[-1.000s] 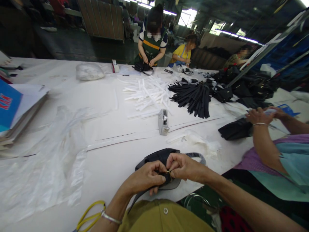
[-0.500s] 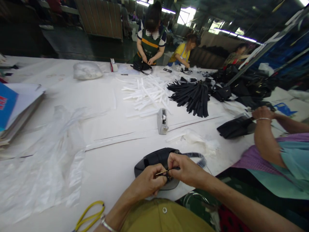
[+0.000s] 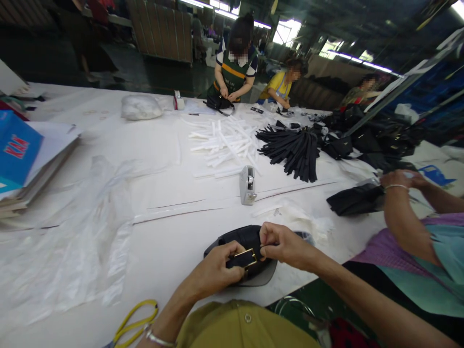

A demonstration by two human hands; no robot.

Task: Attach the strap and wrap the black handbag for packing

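Observation:
A black bag (image 3: 239,233) lies on the white table in front of me. Over it, my left hand (image 3: 217,266) pinches a black strap with a gold rectangular buckle (image 3: 250,258) between thumb and fingers. Just right of the buckle is my right hand (image 3: 281,245), its thumb and fingertips pressed together; what they pinch is too small to make out. Part of a plastic-wrapped bag handle (image 3: 305,237) shows behind the right hand. Yellow-handled scissors (image 3: 136,321) rest near my left wrist.
A tape dispenser (image 3: 248,186) stands beyond the bag. White strips (image 3: 221,140) and black straps (image 3: 293,150) lie farther back. Clear plastic bags (image 3: 79,251) spread at left beside a blue box (image 3: 18,150). A co-worker's hands (image 3: 397,180) work on a black bag at right.
The buckle has turned so its gold frame now faces me. My right hand has shifted slightly right, away from my left. The view has moved a little leftward.

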